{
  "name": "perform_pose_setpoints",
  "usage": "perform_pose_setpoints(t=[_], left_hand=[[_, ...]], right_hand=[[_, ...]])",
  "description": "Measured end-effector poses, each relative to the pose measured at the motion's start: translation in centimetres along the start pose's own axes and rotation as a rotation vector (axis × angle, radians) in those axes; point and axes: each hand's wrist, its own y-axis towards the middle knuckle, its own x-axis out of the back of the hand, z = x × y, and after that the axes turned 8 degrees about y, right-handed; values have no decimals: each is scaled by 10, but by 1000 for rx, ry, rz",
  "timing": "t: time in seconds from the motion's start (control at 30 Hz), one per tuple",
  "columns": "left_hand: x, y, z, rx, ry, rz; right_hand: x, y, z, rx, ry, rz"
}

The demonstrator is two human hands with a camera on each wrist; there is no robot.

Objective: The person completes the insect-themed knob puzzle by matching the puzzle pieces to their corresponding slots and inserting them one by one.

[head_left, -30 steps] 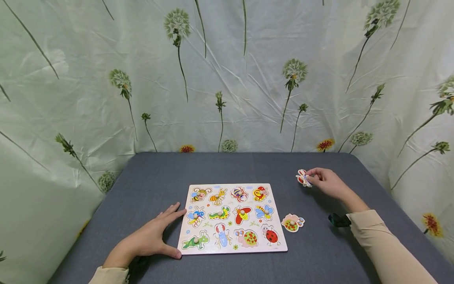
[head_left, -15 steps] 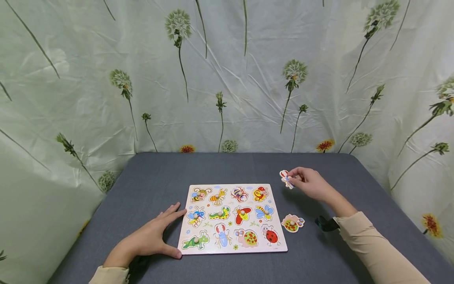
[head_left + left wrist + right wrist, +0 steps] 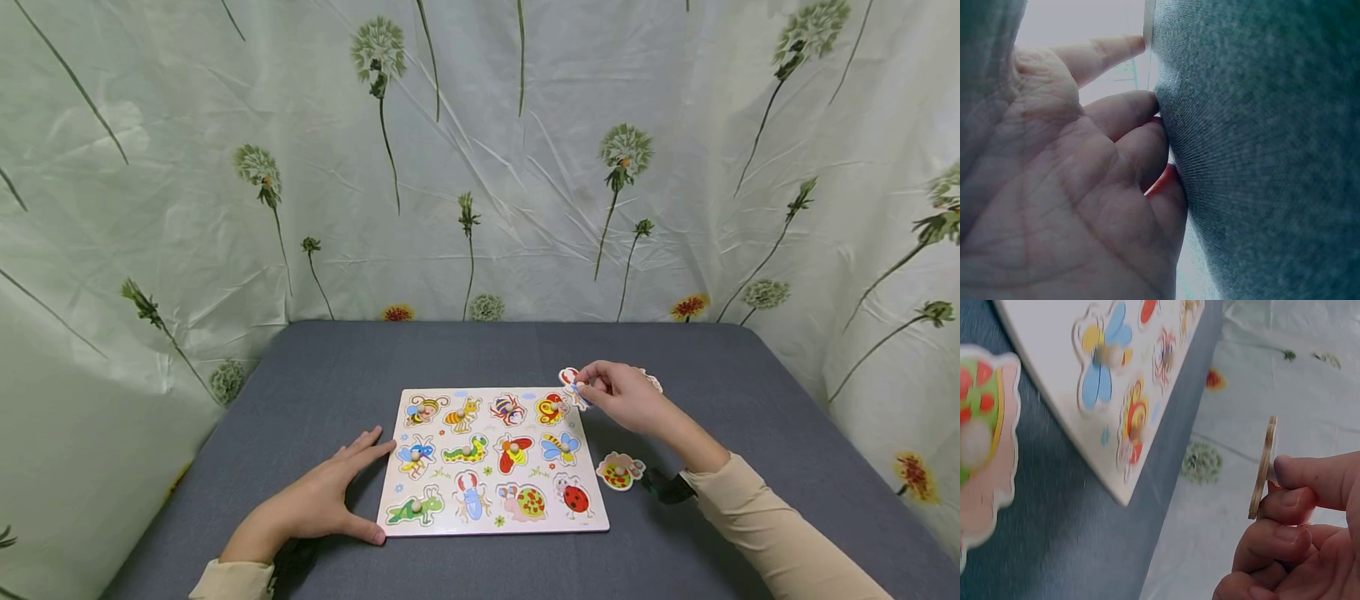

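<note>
My right hand (image 3: 626,400) pinches a stag beetle puzzle piece (image 3: 572,385) with red head and blue body, over the far right corner of the pegboard puzzle (image 3: 444,527). The right wrist view shows that thin piece (image 3: 1264,465) edge-on, between thumb and fingertips. At the board's left side, my left hand (image 3: 318,496) lies with fingers spread, its thumb and index finger touching the edge. Most insect pictures carry knobs; the stag beetle, snail and ladybug pictures in the near row show none. A snail piece (image 3: 619,472) lies right of the board.
Behind my right hand, a white-edged piece (image 3: 651,380) is mostly hidden. The dark grey table (image 3: 352,358) extends around the board. A flower-printed curtain (image 3: 525,167) hangs beyond its far edge.
My right hand has carried the stag beetle piece leftward from the far right of the table to the board's far right corner. The left hand and board stay in place.
</note>
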Motion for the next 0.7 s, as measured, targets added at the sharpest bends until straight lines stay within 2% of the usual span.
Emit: perform_pose_setpoints(t=[0.27,0.7], left_hand=[[0,1,0,0,-2,-1],[0,1,1,1,-11,9]], right_hand=[[-19,-2,8,34,-7,20],[-46,-8,25,17,49,86]])
